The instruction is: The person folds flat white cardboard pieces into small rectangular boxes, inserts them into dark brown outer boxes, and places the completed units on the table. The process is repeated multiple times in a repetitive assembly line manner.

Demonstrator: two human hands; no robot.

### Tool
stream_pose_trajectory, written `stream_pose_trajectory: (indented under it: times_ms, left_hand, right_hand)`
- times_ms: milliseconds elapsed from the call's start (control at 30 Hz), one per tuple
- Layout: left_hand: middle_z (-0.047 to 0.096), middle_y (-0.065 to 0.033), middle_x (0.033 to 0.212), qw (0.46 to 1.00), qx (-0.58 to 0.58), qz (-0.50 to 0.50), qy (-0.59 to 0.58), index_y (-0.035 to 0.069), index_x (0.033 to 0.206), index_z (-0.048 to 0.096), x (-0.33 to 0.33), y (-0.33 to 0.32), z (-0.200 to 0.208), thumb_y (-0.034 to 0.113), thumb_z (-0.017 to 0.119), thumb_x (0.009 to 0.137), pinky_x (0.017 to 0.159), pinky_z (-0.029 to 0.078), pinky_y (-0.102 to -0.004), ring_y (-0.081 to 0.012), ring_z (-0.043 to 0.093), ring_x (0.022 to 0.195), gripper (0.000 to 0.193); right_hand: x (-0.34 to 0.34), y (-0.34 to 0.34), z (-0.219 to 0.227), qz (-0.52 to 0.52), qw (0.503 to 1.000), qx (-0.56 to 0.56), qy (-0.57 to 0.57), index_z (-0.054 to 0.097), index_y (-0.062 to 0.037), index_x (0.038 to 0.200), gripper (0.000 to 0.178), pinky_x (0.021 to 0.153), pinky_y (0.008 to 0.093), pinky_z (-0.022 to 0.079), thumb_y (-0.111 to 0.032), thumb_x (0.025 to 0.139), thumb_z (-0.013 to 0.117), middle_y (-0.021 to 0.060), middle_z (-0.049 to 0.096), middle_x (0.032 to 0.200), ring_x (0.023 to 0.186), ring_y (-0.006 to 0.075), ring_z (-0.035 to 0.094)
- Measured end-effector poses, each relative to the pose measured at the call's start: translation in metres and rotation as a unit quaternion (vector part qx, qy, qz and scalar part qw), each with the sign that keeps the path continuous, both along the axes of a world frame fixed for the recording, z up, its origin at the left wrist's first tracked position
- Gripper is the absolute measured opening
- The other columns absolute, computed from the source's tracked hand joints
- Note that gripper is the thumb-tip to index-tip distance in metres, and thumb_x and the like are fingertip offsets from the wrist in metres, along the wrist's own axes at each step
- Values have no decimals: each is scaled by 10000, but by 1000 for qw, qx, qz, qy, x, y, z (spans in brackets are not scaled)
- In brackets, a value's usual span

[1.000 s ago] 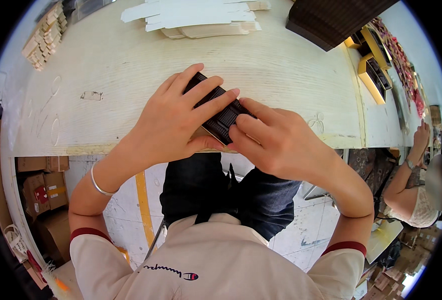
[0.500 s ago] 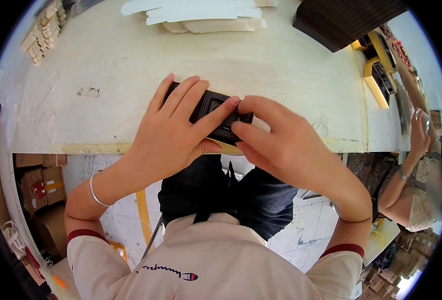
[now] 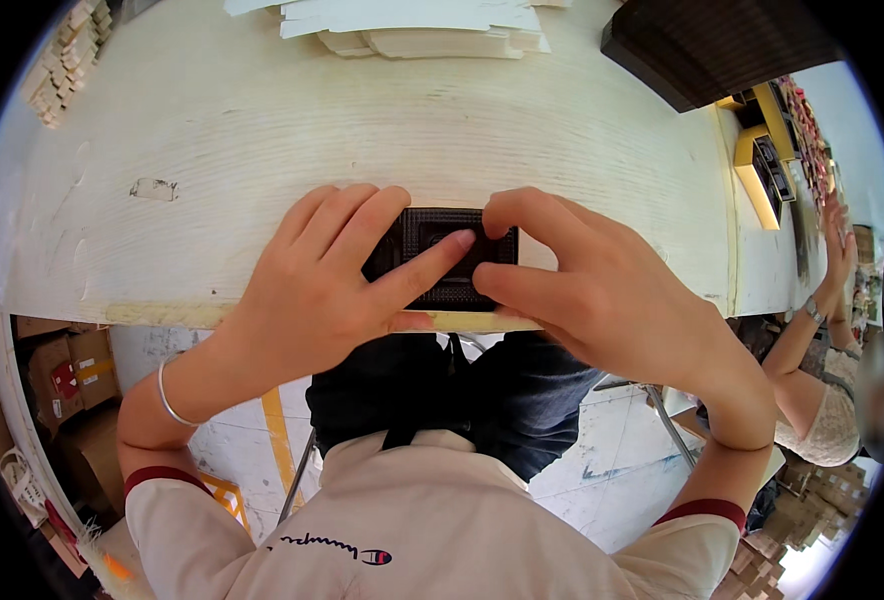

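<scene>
A small dark brown, rectangular plastic tray [image 3: 454, 282] with ribbed borders and recesses lies at the front edge of the table, its long sides roughly parallel to that edge. Over its left end lies my left hand [image 3: 327, 265], gripping it with the fingers at the far side and the thumb at the near side; the index finger stretches across the top. My right hand [image 3: 587, 265] pinches the right end, index finger at the far corner and thumb on the nearer part. The covered left end is hidden, as is anything underneath.
White flat card pieces [image 3: 422, 25] are piled at the far middle of the table [image 3: 262, 120]. A stack of dark trays [image 3: 722, 45] stands far right, near yellow boxes with dark inserts [image 3: 757, 175]. Pale strips [image 3: 70, 60] lie far left. A co-worker's arm [image 3: 802, 340] shows at right.
The tray has turned from a slant to nearly square with the table edge. Both hands stay on it, and the right hand's grip has shifted slightly. At right, the co-worker's hand has risen.
</scene>
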State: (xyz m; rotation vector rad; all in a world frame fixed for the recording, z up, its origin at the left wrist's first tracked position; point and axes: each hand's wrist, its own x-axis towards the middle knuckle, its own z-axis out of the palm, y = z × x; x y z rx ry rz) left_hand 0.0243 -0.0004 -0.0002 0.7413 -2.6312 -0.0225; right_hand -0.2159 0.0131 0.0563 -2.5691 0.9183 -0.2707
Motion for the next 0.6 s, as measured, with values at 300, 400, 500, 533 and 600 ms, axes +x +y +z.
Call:
stream_pose_trajectory:
  times_ms: [300, 400, 500, 533, 600]
  left_hand:
    - [457, -151, 1405, 998, 68, -14, -1, 67, 1288, 551, 6, -2, 10, 411, 598, 825, 1047, 352, -489, -380, 451, 1252, 579]
    - [463, -155, 1399, 994, 103, 10, 24, 8, 1305, 513, 13, -4, 20, 397, 647, 774, 1060, 342, -495, -395, 428, 1273, 671]
    - [445, -161, 1409, 992, 125, 17, -27, -21, 1341, 458, 15, 0, 16, 363, 696, 728, 1062, 353, -475, -402, 416, 1280, 761]
    - [436, -135, 1419, 988, 153, 22, -12, 5, 1346, 463, 15, 2, 15, 329, 713, 712, 1058, 350, -494, -384, 413, 1282, 755]
    - [416, -84, 1438, 978, 205, 31, 19, 56, 1356, 471, 13, 3, 12, 263, 748, 679, 1048, 344, -532, -348, 407, 1286, 759]
  right_hand:
    - [-15, 27, -33, -40, 995, 20, -84, 502, 4, 1293, 725, 1037, 456, 392, -248, 668, 770, 237, 345, 1450, 1307, 417, 390]
    - [-17, 27, -34, -126, 977, -61, -162, 481, 12, 1317, 756, 1042, 460, 386, -258, 673, 772, 232, 345, 1452, 1303, 423, 390]
    - [1, 23, -48, -116, 986, -79, -91, 454, 50, 1323, 747, 1033, 457, 389, -305, 723, 721, 238, 372, 1433, 1296, 393, 409]
    - [7, 22, -52, -104, 989, -90, -56, 451, 58, 1321, 742, 1031, 455, 390, -315, 733, 710, 237, 378, 1429, 1295, 385, 412]
    - [13, 26, -47, -119, 980, -162, 2, 457, 74, 1304, 732, 1019, 446, 403, -323, 740, 700, 228, 427, 1381, 1243, 378, 459]
